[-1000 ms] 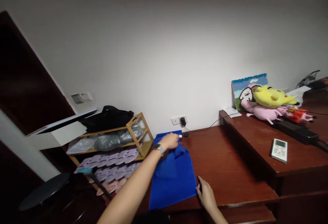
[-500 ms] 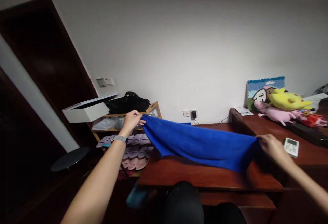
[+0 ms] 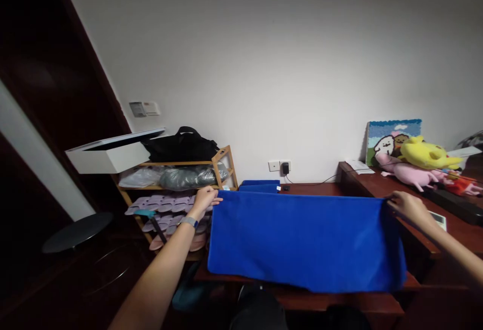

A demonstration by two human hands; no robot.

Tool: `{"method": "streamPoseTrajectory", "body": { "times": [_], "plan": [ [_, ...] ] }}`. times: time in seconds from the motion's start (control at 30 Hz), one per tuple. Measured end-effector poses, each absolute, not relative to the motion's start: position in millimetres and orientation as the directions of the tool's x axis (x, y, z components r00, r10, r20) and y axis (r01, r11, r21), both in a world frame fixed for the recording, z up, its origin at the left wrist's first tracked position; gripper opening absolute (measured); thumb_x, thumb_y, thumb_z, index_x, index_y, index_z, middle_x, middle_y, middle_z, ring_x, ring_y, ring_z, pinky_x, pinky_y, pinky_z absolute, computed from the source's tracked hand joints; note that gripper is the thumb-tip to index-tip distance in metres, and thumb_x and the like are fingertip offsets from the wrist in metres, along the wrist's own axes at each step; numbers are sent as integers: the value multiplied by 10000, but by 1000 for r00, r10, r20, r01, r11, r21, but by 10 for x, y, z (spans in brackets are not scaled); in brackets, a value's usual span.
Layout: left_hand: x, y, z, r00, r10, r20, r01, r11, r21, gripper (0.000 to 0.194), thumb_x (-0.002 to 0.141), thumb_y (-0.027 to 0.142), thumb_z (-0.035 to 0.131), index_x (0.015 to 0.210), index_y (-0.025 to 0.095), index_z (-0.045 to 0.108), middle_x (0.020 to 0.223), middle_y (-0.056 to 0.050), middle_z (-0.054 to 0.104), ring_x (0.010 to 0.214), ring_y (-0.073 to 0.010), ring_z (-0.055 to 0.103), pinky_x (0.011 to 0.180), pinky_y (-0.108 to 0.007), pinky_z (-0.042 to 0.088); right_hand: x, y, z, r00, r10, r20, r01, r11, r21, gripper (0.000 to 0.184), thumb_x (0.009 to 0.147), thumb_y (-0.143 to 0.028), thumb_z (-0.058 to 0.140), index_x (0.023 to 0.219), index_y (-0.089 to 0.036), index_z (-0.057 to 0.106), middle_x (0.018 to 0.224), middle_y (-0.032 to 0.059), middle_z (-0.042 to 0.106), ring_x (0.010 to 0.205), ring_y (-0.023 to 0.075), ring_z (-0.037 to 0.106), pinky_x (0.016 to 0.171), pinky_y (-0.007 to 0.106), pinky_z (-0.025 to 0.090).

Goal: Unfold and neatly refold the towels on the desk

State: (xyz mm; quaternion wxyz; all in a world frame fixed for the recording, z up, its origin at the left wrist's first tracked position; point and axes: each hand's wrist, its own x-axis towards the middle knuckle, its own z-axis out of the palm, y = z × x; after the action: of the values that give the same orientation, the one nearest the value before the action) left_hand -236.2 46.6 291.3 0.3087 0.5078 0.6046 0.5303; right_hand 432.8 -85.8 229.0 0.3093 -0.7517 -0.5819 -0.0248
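A blue cloth, which looks like a towel, hangs stretched wide between my hands over the reddish-brown desk. My left hand, with a watch on its wrist, pinches the upper left corner. At the upper right corner, my right hand is closed on the cloth's edge. The top edge is nearly straight and level, and the lower part drops past the desk's front edge. Behind it, folded blue cloths lie on the desk near the wall. The cloth hides most of the desktop.
Left of the desk stands a wooden rack with slippers, a black bag and an open white box. Plush toys and a partly hidden white device are on the right. A charger is plugged into the wall.
The cloth has gone from sagging and bunched to spread taut, with its lower edge hanging further down. My left hand is lower; the folded cloths behind show more.
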Motion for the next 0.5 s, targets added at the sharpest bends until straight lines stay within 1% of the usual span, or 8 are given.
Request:
{"method": "streamPoseTrajectory", "body": {
  "times": [0.07, 0.13, 0.23, 0.3, 0.4, 0.43, 0.5],
  "plan": [
    [-2289, 692, 2902, -324, 926, 192, 286, -98, 953, 162, 609, 202, 625, 597, 213, 464, 487, 26, 564, 595, -245, 747, 419, -197, 511, 4324, -660, 2354, 361, 843, 398, 867, -146, -477, 217, 805, -293, 600, 909, -159, 735, 876, 132, 774, 758, 221, 698, 695, 293, 443],
    [-2241, 874, 2933, -356, 903, 241, 275, -145, 951, 157, 614, 226, 613, 594, 219, 457, 498, 32, 553, 615, -238, 746, 442, -209, 528, 4324, -541, 2495, 383, 807, 450, 853, -121, -508, 285, 833, -321, 575, 975, -133, 736, 965, 160, 775, 846, 227, 705, 753, 299, 453],
    [-2258, 973, 2948, -398, 858, 325, 256, -236, 938, 131, 628, 268, 577, 597, 231, 456, 536, 33, 559, 687, -228, 746, 570, -267, 601, 4308, -532, 2688, 417, 742, 526, 835, -84, -543, 374, 854, -383, 548, 1050, -124, 734, 1026, 171, 767, 903, 233, 696, 817, 321, 458],
    [-2348, 913, 2868, -419, 829, 370, 254, -283, 925, 127, 628, 293, 574, 599, 234, 465, 619, 9, 628, 745, -222, 739, 667, -299, 623, 4296, -616, 2679, 442, 700, 560, 826, -75, -559, 399, 829, -425, 556, 1042, -142, 738, 1015, 162, 766, 887, 238, 691, 821, 334, 467],
    [-2574, 717, 2536, -400, 810, 428, 298, -326, 897, 132, 619, 332, 602, 611, 232, 516, 821, -32, 741, 835, -233, 723, 771, -338, 622, 4290, -804, 2332, 453, 668, 590, 812, -35, -583, 409, 778, -495, 559, 979, -184, 734, 1007, 138, 762, 867, 249, 697, 808, 348, 496],
    [-2656, 646, 2365, -372, 818, 438, 322, -328, 888, 138, 617, 350, 615, 619, 232, 543, 853, -39, 756, 851, -244, 721, 791, -354, 619, 4287, -868, 2127, 449, 670, 591, 804, -15, -594, 411, 769, -516, 557, 967, -199, 728, 1004, 128, 760, 869, 255, 703, 807, 354, 510],
    [-2800, 515, 1954, -296, 853, 430, 366, -315, 876, 175, 608, 398, 644, 634, 235, 586, 839, -47, 766, 860, -269, 727, 821, -390, 612, 4266, -979, 1621, 418, 693, 587, 796, 31, -604, 398, 762, -544, 558, 939, -226, 718, 997, 114, 760, 884, 270, 714, 827, 374, 535]
  ]
}}
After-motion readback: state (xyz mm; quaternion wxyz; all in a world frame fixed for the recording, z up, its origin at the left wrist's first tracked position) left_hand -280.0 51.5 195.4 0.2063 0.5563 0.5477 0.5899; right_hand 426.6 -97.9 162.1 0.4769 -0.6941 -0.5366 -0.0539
